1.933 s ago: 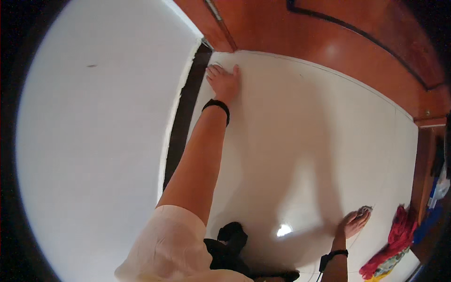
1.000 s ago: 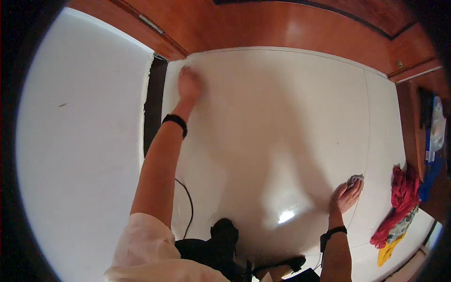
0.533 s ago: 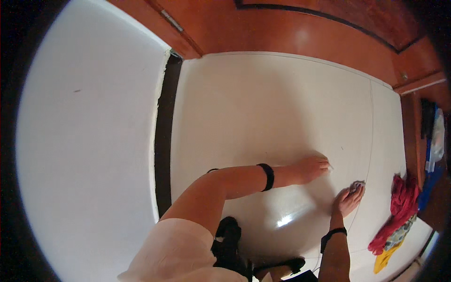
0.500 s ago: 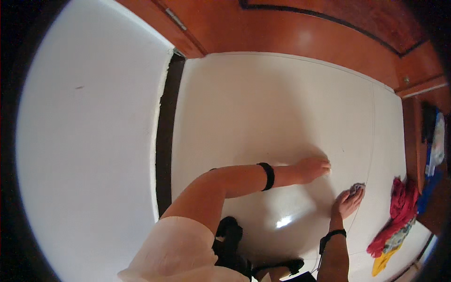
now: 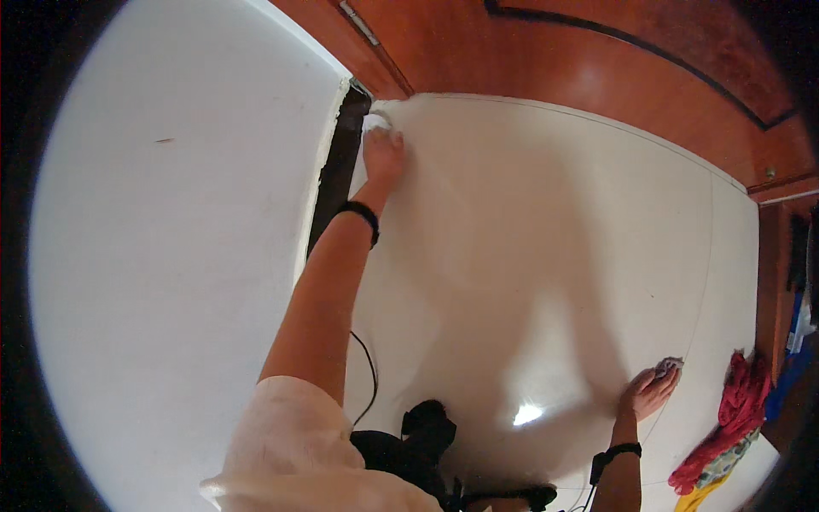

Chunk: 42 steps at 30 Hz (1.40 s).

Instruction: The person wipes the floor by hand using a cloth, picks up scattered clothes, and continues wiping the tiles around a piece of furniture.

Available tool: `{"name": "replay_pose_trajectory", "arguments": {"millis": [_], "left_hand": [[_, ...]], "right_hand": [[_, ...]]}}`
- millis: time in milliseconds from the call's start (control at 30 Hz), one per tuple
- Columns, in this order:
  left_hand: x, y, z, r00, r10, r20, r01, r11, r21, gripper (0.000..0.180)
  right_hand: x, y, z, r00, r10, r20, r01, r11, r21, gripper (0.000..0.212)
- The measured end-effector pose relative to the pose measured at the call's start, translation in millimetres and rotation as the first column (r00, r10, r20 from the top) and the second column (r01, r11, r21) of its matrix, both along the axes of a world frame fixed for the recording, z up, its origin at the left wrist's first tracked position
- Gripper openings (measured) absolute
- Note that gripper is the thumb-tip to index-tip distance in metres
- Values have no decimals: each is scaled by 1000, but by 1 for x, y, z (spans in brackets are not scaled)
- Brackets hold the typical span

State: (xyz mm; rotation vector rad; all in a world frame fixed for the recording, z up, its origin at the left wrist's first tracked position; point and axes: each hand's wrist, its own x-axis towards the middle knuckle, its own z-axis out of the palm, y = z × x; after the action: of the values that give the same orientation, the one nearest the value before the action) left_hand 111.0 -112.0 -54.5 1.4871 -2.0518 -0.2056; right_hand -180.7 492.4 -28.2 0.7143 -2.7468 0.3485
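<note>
My left hand (image 5: 384, 155) reaches to the far left corner of the pale tiled floor (image 5: 478, 230). Its fingers are closed over a white cloth (image 5: 375, 122), pressed to the floor beside the dark skirting strip (image 5: 339, 162); part of it is hidden under the hand. Off to the right, my right hand (image 5: 651, 395) rests low on the floor, curled around a crumpled greyish-purple cloth (image 5: 670, 367). Each of my forearms wears a black band.
A white wall (image 5: 171, 256) rises along the left. Across the far side stands a reddish-brown wooden door (image 5: 580, 77). Red, patterned and yellow fabric (image 5: 740, 397) lies in a heap at the right, near a brown shelf with blue items. A black cable (image 5: 373, 375) hangs by my left arm.
My left hand has swept from the middle of the floor to the far left corner by the door. My right hand still holds its cloth on the floor. The view has shifted slightly.
</note>
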Motion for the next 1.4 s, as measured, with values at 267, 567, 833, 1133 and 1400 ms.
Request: {"name": "replay_pose_trajectory", "arguments": {"millis": [267, 567, 833, 1133, 1400], "left_hand": [[-17, -45, 10, 739, -159, 655, 198, 980, 14, 37], [-19, -84, -38, 670, -181, 720, 163, 982, 94, 55], [-168, 40, 22, 959, -95, 267, 83, 995, 59, 53], [-278, 202, 30, 554, -793, -253, 795, 594, -122, 26], [-230, 309, 31, 185, -822, -539, 973, 78, 216, 28]], "right_hand": [[-1, 7, -4, 1000, -2, 7, 2, 1000, -22, 56], [4, -2, -4, 999, -23, 37, 23, 1000, -3, 54], [3, -3, -4, 1000, -20, 10, 20, 1000, -8, 52], [6, -7, -4, 999, -23, 22, 23, 1000, -4, 52], [7, -7, 3, 998, -14, 63, 15, 1000, -20, 53]]}}
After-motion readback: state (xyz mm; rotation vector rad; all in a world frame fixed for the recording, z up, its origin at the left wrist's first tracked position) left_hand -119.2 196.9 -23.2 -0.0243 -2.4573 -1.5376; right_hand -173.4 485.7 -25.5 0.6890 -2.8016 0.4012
